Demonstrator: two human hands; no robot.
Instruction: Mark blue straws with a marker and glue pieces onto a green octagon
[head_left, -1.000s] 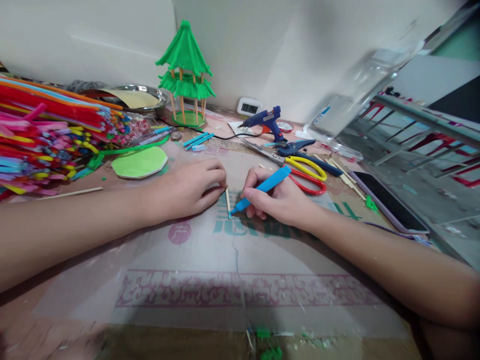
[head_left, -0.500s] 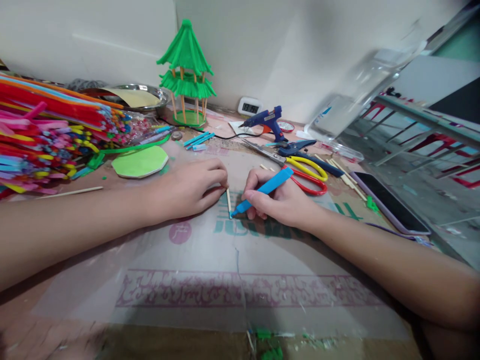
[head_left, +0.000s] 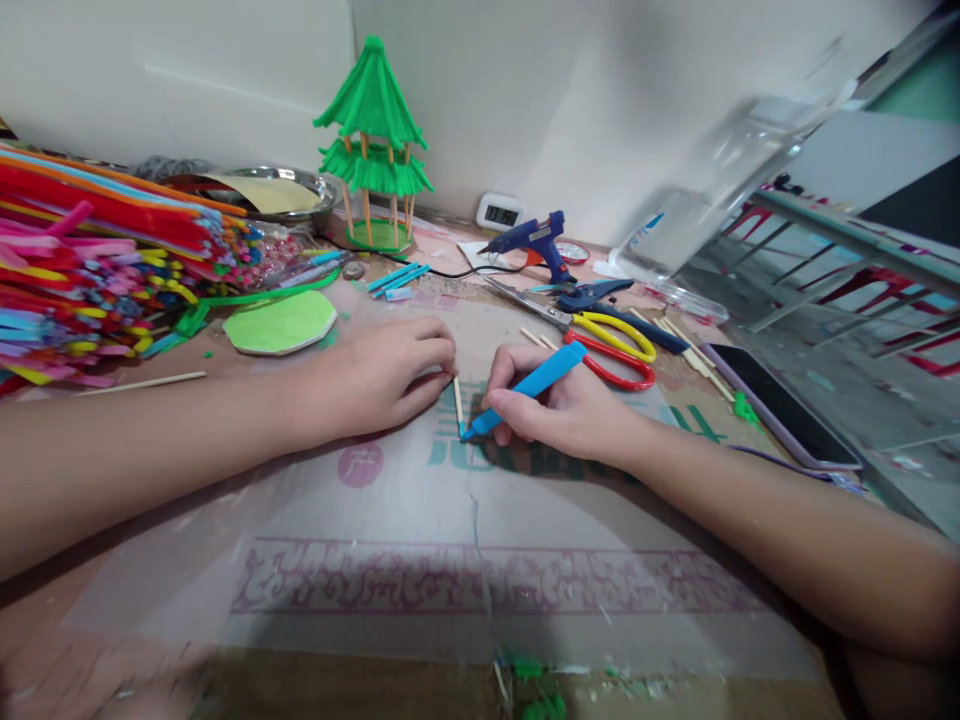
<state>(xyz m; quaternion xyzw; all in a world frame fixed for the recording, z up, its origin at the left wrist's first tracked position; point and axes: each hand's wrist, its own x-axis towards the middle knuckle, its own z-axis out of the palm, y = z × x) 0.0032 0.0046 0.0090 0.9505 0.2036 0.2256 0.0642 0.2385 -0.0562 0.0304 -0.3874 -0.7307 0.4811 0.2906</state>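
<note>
A short wooden stick [head_left: 458, 400] stands out from between the fingertips of my left hand [head_left: 401, 372], which pinches its far end. Blue colour shows on the stick's near end. My right hand [head_left: 551, 405] is closed around a blue marker [head_left: 536, 385], its tip touching or very close to that coloured end. Under both hands lies a translucent printed sheet [head_left: 360, 515]. Several blue sticks [head_left: 397, 281] lie behind my left hand, and a light green octagonal piece [head_left: 280, 323] is beside my left wrist.
A green-roofed pagoda model [head_left: 373, 130] stands at the back. Bundles of pipe cleaners [head_left: 112, 270] fill the left. Behind my right hand are a blue glue gun [head_left: 536, 240] and red-and-yellow-handled scissors [head_left: 615, 340]. A phone [head_left: 780, 405] lies at the right edge.
The marker's tip has shifted very slightly down at the stick's near end, and a little more blue shows there. My left hand stays still.
</note>
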